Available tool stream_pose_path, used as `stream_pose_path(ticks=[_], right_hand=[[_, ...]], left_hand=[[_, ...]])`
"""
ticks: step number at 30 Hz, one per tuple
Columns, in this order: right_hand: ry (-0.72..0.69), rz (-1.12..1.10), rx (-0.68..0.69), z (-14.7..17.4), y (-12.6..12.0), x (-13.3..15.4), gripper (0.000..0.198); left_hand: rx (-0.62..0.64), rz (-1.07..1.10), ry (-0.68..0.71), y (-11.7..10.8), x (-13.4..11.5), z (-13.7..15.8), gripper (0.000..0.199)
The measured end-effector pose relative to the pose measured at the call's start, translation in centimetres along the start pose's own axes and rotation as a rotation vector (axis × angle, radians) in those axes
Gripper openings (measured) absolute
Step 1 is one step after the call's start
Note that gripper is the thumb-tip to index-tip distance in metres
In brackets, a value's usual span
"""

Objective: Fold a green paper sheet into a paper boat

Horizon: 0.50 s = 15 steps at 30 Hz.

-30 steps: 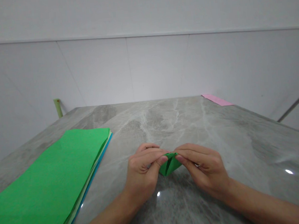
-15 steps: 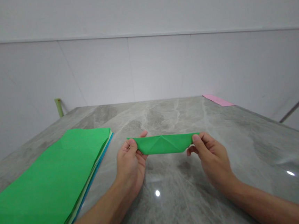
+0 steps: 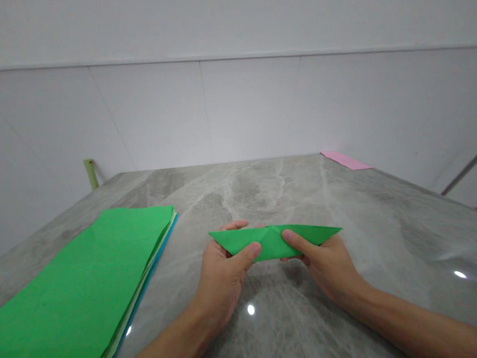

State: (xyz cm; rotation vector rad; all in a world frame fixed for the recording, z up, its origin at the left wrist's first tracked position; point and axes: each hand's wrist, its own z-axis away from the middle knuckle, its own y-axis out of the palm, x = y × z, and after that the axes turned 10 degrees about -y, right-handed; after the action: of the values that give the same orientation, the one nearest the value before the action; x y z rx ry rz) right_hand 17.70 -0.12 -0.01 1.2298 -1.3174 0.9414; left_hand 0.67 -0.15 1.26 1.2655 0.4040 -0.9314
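Note:
A green folded paper boat is held up above the table between my two hands. It is long and low, with a pointed tip at each end and a small peak at its middle. My left hand grips its left part, thumb pressed on the near side and fingers behind. On the right part, my right hand does the same, its thumb close to the middle peak. Most fingertips are hidden behind the paper.
At the left lies a stack of paper sheets, green on top with pale and blue edges below. A pink sheet rests at the far right edge of the grey marbled table. Behind stands a white wall.
Both hands have moved from the boat's end tips in toward its middle, thumbs now on the near side. The boat sits slightly lower and farther right, and its pointed ends show.

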Motion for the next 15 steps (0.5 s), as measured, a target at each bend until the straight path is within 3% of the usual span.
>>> stream_pose_path(ticks=[5, 8, 12, 14, 15], right_hand=[[0.027, -0.086, -0.036, -0.1, 0.3, 0.5, 0.026], [0.059, -0.159, -0.043, -0.5, 0.1, 1.2, 0.028], [0.237, -0.183, 0.251, -0.6, -0.6, 1.6, 0.028], [0.299, -0.085, 0.420, -0.3, -0.7, 1.5, 0.024], [0.300, -0.018, 0.473, 0.0, -0.7, 1.4, 0.022]], left_hand=[[-0.073, -0.089, -0.022, 0.1, 0.3, 0.0, 0.032], [-0.015, -0.077, -0.104, -0.6, -1.0, -0.1, 0.031], [0.190, -0.136, -0.476, -2.1, -3.3, -0.5, 0.067], [0.270, -0.340, -0.558, -2.2, -3.3, -0.5, 0.058], [0.306, -0.478, -0.527, -2.1, -3.0, -0.4, 0.050]])
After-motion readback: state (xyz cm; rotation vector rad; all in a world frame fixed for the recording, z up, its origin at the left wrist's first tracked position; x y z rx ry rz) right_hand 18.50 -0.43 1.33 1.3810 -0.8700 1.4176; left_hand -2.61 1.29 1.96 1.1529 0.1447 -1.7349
